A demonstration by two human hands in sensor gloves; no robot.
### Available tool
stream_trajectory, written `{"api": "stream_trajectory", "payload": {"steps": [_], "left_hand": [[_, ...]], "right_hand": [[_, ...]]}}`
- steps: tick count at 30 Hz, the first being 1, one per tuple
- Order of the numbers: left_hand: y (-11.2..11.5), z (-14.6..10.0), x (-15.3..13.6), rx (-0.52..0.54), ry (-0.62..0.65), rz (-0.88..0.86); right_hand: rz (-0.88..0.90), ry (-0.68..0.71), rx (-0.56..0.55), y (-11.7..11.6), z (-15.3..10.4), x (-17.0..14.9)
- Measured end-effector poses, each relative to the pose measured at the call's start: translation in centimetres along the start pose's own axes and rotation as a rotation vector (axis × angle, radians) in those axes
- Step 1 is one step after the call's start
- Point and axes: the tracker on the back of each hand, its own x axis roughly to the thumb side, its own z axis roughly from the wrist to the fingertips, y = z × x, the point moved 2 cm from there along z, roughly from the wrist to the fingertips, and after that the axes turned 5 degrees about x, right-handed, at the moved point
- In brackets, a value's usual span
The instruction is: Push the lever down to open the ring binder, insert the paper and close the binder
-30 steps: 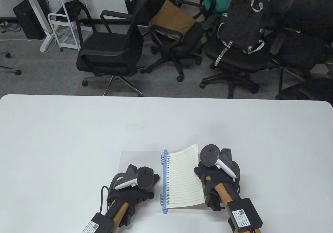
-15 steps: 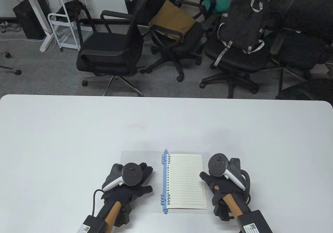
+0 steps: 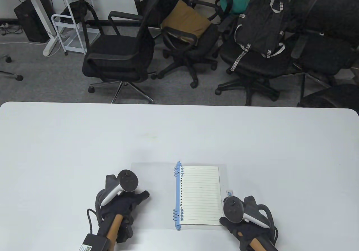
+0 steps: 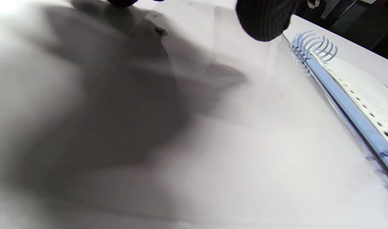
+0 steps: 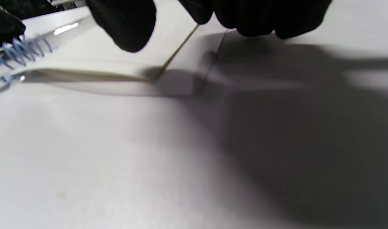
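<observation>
From the table view, the binder (image 3: 179, 195) lies open and flat near the front edge of the white table (image 3: 84, 139). Its blue spine (image 3: 177, 196) runs away from the person, so the long axis points front to back. The lined paper (image 3: 199, 195) lies on the right side of that spine, its punched edge at the rings (image 3: 177, 172). The left hand (image 3: 123, 206) rests on the table to the left of the spine, well apart from it, holding nothing. The right hand (image 3: 238, 223) sits at the near right corner of the paper, just beside it. How its fingers lie cannot be told from here.

In the left wrist view, one gloved fingertip (image 4: 264, 19) hangs free above the clear cover, and the spine (image 4: 346, 101) runs off to the right with its rings (image 4: 314, 44) standing up.

In the right wrist view, the fingers (image 5: 123, 22) hang loose over the paper's corner (image 5: 155, 74), gripping nothing.

If the covers are to be folded shut, the move turns about the spine; the right hand is nearer the paper side.
</observation>
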Motion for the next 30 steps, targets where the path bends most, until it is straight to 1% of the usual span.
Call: {"api": "stream_trajectory", "payload": {"steps": [2, 5, 9, 12, 14, 17, 19, 22, 23, 24, 26, 27, 30], "left_hand": [[-0.2, 0.0, 0.2, 0.017, -0.004, -0.014], [-0.2, -0.1, 0.2, 0.012, 0.005, -0.092], [-0.2, -0.1, 0.2, 0.010, 0.028, -0.133], [-0.1, 0.0, 0.4, 0.010, 0.050, -0.175], [0.0, 0.1, 0.6, -0.008, 0.068, -0.192], [0.0, 0.1, 0.7, -0.003, 0.083, -0.264], [0.0, 0.1, 0.8, -0.003, 0.102, -0.334], [0.4, 0.0, 1.4, -0.046, 0.169, -0.454], [0.6, 0.0, 1.8, -0.067, 0.211, -0.515], [1.0, 0.0, 2.3, -0.093, 0.273, -0.610], [2.0, 0.1, 3.2, -0.127, 0.350, -0.806], [2.3, 0.1, 3.7, -0.113, 0.389, -0.878], [2.2, -0.2, 4.5, -0.005, 0.470, -0.968]], "right_hand": [[-0.009, 0.002, 0.001, -0.3, 0.1, 0.2], [-0.061, -0.006, 0.001, -0.6, 0.1, 0.6], [-0.080, -0.015, 0.002, -0.9, 0.1, 0.9], [-0.065, -0.011, 0.009, -0.7, 0.2, 0.9], [-0.043, -0.008, 0.012, -0.6, 0.2, 0.7], [-0.031, -0.006, 0.013, -0.5, 0.3, 0.6], [-0.027, -0.005, 0.015, -0.5, 0.3, 0.5], [0.003, 0.003, 0.020, -0.4, 0.3, 0.2], [0.008, 0.005, 0.021, -0.4, 0.3, 0.1], [0.010, 0.007, 0.023, -0.4, 0.3, 0.1], [0.011, 0.008, 0.024, -0.4, 0.3, 0.1], [0.014, 0.008, 0.024, -0.4, 0.3, 0.1], [0.018, 0.011, 0.025, -0.4, 0.3, 0.0]]}}
